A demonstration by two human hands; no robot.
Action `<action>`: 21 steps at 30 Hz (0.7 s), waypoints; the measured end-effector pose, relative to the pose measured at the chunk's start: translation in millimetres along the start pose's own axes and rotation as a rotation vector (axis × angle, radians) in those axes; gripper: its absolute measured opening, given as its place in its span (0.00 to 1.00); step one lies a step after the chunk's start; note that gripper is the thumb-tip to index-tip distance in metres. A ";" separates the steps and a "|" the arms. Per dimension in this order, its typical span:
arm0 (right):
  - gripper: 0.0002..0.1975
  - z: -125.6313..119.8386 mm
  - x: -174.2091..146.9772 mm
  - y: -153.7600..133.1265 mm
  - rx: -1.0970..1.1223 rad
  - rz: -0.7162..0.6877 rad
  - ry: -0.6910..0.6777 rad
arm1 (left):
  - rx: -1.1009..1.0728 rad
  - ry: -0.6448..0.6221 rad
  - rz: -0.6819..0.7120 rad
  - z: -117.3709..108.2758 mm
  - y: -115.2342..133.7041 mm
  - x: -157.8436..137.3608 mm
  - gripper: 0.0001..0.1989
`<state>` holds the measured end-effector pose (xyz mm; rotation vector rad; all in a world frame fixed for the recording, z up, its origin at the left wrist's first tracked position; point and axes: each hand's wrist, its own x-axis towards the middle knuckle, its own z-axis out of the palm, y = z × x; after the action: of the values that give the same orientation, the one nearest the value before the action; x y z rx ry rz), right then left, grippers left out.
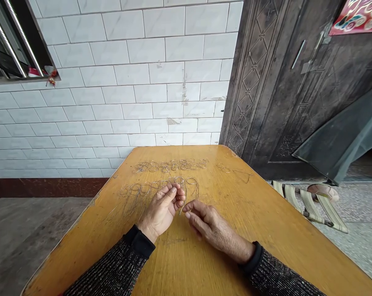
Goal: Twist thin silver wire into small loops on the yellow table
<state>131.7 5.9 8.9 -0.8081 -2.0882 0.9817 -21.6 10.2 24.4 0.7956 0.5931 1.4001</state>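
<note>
Thumb against fingertips, the left hand (165,205) seems to pinch a thin wire (181,211); whether the right hand (210,225), fingers bent, grips it too I cannot tell. The strand slants between both hands, its long axis pointing roughly toward the tabletop's (253,213) far edge (right fingertips look nearer its lower end). Left palm faces inward, right knuckles up; wire loops (173,165) lie beyond.

Orange-yellow table (250,218), silvery wire loops (174,165), white-flecked black sleeves (112,263)
</note>
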 end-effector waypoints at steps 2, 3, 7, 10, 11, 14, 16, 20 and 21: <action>0.10 0.6 0.5 -1.0 0.095 0.033 -0.027 | -0.002 -0.018 -0.007 0.9 0.3 -1.0 0.08; 0.10 0.8 0.7 -1.6 0.142 0.051 -0.040 | -0.002 -0.026 -0.009 1.5 0.5 -1.5 0.08; 0.10 0.7 1.3 -3.0 0.247 0.127 -0.062 | 0.032 -0.069 -0.010 3.4 0.8 -3.6 0.08; 0.09 1.0 1.2 -2.5 0.223 0.141 -0.075 | 0.092 -0.091 0.010 3.1 0.3 -3.8 0.08; 0.10 1.0 1.1 -2.4 0.202 0.136 -0.079 | 0.110 -0.087 0.020 2.6 -0.1 -3.5 0.08; 0.13 0.5 1.0 -3.3 0.125 0.137 -0.086 | 0.155 -0.046 0.049 0.0 -1.6 -1.9 0.09; 0.14 -0.1 0.9 -4.3 0.093 0.145 -0.084 | 0.178 -0.003 0.066 -2.2 -2.7 -0.8 0.09; 0.12 0.5 1.1 -3.1 0.119 0.158 -0.056 | 0.185 0.033 0.081 -4.9 -4.4 0.0 0.08; 0.12 1.0 1.1 -1.9 0.139 0.168 -0.055 | 0.176 0.027 0.081 -5.0 -4.6 0.0 0.08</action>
<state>129.8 5.4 10.3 -0.9039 -1.9965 1.2374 -22.6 10.9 17.6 0.9514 0.7188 1.4481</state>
